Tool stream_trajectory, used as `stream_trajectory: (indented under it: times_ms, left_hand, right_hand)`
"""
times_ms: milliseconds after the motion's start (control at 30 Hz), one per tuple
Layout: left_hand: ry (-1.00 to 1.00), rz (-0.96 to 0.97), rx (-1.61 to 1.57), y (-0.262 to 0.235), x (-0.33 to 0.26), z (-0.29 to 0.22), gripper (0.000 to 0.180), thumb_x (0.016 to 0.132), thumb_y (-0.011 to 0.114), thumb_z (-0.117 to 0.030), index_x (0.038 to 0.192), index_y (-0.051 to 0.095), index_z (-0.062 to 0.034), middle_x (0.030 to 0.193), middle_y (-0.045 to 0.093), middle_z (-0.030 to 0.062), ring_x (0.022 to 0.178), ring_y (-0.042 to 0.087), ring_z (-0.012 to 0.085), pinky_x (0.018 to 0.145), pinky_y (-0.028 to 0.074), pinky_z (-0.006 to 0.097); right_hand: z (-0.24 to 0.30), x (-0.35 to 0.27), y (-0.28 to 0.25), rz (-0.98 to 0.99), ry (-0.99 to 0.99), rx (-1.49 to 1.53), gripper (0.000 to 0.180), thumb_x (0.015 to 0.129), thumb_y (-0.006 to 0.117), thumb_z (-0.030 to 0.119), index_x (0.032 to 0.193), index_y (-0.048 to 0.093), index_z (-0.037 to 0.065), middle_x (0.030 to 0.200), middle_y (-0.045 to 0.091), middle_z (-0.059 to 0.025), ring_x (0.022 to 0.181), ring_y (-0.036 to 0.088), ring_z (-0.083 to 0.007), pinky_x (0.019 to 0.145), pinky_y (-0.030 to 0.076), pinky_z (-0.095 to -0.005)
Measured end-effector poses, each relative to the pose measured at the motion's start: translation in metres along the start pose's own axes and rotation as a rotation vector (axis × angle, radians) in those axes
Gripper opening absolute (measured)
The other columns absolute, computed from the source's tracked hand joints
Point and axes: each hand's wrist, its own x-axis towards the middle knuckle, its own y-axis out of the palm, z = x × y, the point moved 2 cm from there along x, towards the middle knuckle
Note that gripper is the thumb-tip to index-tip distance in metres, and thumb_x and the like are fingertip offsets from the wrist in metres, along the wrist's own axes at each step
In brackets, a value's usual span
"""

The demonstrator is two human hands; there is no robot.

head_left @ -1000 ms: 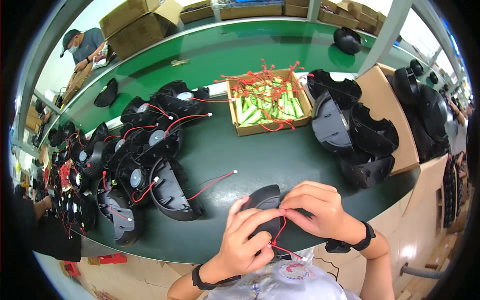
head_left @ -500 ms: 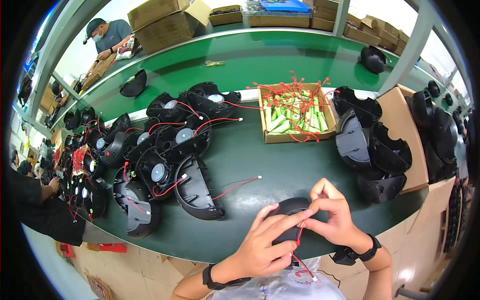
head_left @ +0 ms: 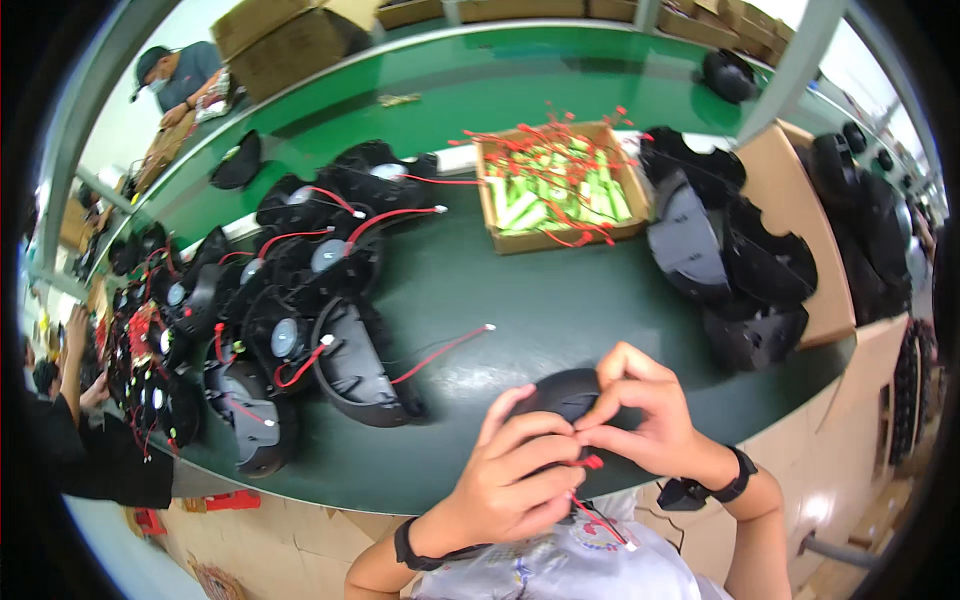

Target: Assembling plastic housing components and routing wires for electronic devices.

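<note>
My left hand (head_left: 518,482) is closed around a rounded black plastic shell (head_left: 562,390) at the table's front edge. Thumb and fingertips of my right hand (head_left: 648,418) are pinched together against the shell, touching the left fingertips. What lies in that pinch is too small to make out. A red connector (head_left: 592,461) sticks out just beneath the pinch, beside the left fingers. Below it, a red and black lead (head_left: 600,520) with a white plug hangs from under my left hand. The shell's underside and inside are mostly hidden by my fingers.
Several black half-shells with speakers and red leads (head_left: 285,338) crowd the left. A cardboard box (head_left: 525,243) of green wrapped packs with red wires stands behind my hands. More black shells (head_left: 688,240) and a large carton (head_left: 800,215) are at right. A co-worker (head_left: 185,80) sits far left.
The view has shifted, so the table contents appear lower-left or higher. My right hand's pinch has moved closer to the left fingers, and the red connector has risen toward the pinch.
</note>
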Motion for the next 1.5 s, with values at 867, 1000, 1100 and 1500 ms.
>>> stream_trajectory:
  times_ms: [867,1000,1100,1500]
  left_hand:
    - [-0.119,-0.116,0.192,0.008,-0.013,-0.013,0.006,0.065,0.062,-0.015,0.069,0.064,-0.0105,0.081,0.06,0.0005,0.086,0.045,0.0237,0.103,0.032,0.065]
    - [-0.129,-0.169,0.144,0.011,-0.015,-0.011,0.004,0.067,0.062,-0.013,0.069,0.063,-0.0097,0.08,0.061,0.001,0.087,0.045,0.024,0.103,0.035,0.066]
    - [-0.144,-0.195,0.157,0.01,-0.017,-0.012,0.001,0.068,0.062,-0.01,0.069,0.062,-0.0092,0.082,0.063,0.0018,0.091,0.046,0.0259,0.103,0.036,0.066]
    - [-0.162,-0.21,0.097,0.01,-0.016,-0.012,0.009,0.067,0.056,-0.004,0.073,0.062,-0.0038,0.08,0.063,0.008,0.106,0.044,0.0387,0.097,0.042,0.064]
  right_hand:
    - [-0.029,-0.007,-0.002,0.172,0.064,0.507,0.043,0.085,0.065,0.001,0.127,0.057,-0.002,0.133,0.055,-0.0167,0.128,0.049,-0.0289,0.109,0.037,-0.0419]
    - [-0.028,-0.006,-0.001,0.151,0.12,0.564,0.042,0.084,0.066,-0.002,0.125,0.058,-0.002,0.133,0.055,-0.0166,0.128,0.049,-0.028,0.107,0.04,-0.0412]
    - [-0.023,-0.005,-0.002,0.142,0.078,0.44,0.041,0.083,0.067,-0.003,0.123,0.059,-0.001,0.132,0.055,-0.0165,0.127,0.05,-0.0275,0.106,0.04,-0.0406]
    - [-0.012,-0.011,0.009,-0.028,0.003,0.159,0.039,0.082,0.071,0.01,0.117,0.055,0.002,0.121,0.057,-0.0126,0.115,0.055,-0.0261,0.098,0.043,-0.0371]
